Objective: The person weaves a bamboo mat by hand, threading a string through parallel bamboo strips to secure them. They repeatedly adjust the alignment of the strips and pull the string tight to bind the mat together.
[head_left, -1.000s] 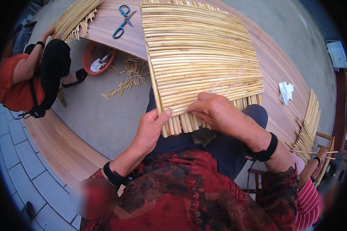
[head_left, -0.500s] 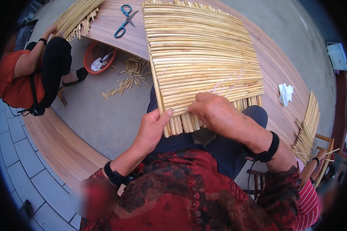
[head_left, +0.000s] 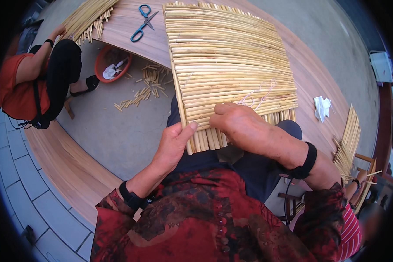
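A mat of straight yellow reed stalks (head_left: 231, 56) lies over the table edge and reaches down to my lap, with a layer of crosswise stalks under its near edge. My left hand (head_left: 172, 142) grips the mat's near left corner, thumb on top along the side stalk. Close beside it, my right hand (head_left: 240, 124) is closed at the near edge, knuckles up. Its fingertips are turned under, and what they pinch is hidden. A loose pink thread (head_left: 260, 94) lies in loops on the mat just beyond the right hand.
Blue-handled scissors (head_left: 143, 24) lie on the wooden table (head_left: 310, 83) left of the mat. A crumpled white tissue (head_left: 322, 108) is at the right. An orange basin (head_left: 101, 65) and cut stalk pieces (head_left: 144, 89) are on the floor. Co-workers handle reeds at far left and lower right.
My right hand has shifted slightly left along the near edge, its fingers more curled under. The left hand keeps its grip, and the mat stays nearly in place.
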`<state>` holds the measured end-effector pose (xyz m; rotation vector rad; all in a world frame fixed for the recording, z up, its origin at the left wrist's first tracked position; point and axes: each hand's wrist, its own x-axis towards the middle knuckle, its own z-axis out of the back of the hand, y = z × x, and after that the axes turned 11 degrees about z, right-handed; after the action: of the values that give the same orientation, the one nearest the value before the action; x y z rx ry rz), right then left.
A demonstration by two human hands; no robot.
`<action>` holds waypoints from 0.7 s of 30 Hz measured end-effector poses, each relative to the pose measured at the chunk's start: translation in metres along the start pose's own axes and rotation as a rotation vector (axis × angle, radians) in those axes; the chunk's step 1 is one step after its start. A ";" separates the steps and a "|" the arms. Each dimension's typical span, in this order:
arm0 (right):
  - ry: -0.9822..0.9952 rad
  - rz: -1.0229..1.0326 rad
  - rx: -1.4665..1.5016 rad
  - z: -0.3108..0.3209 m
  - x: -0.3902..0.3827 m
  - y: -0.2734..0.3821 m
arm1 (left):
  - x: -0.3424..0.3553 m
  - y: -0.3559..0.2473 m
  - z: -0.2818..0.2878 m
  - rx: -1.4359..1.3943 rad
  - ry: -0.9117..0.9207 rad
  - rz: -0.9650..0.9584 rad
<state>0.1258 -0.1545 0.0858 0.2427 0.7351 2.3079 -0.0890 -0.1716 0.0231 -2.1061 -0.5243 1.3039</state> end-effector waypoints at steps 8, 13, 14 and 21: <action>-0.022 -0.024 -0.070 0.009 -0.008 -0.002 | -0.018 0.003 0.012 -0.081 0.115 0.084; -0.006 -0.037 -0.033 0.014 -0.015 -0.004 | -0.019 0.024 -0.007 -0.181 0.060 0.007; -0.052 -0.008 -0.063 0.013 -0.017 -0.004 | -0.018 0.025 -0.006 -0.217 0.084 -0.007; -0.277 -0.092 -0.218 -0.028 -0.051 0.024 | -0.021 0.013 0.009 -0.189 0.230 -0.055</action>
<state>0.1401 -0.2155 0.0776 0.4088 0.3463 2.1874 -0.1058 -0.1920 0.0251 -2.3410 -0.6203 0.9975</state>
